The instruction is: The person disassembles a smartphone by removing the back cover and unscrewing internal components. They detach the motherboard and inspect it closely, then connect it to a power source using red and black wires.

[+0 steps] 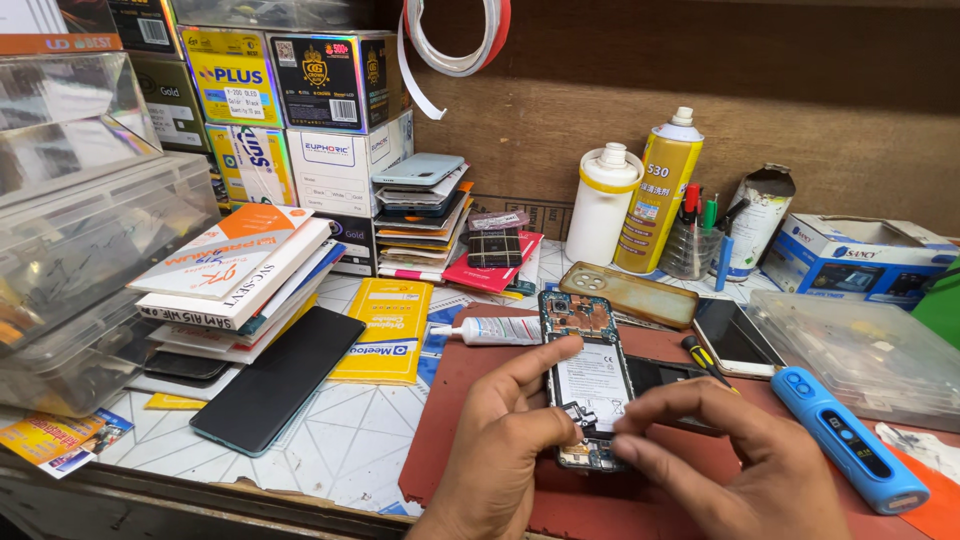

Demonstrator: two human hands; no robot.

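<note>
Opened phone w/ bare white battery and circuit parts [590,385] is lying mid-frame on dark red mat [470,380]. Left hand [500,440] is steadying it, fingers spread. Right hand [720,450] fingertips are pinching a tiny part near its bottom; part could slip or bend.

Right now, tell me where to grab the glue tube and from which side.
Grip the glue tube around its white body, coming from above with fingers across its width. It lies flat on its side, nozzle pointing left, its right end close against the opened phone that the left hand and right hand are working on. So the middle of the body, clear of the phone, looks the safest hold.
</note>
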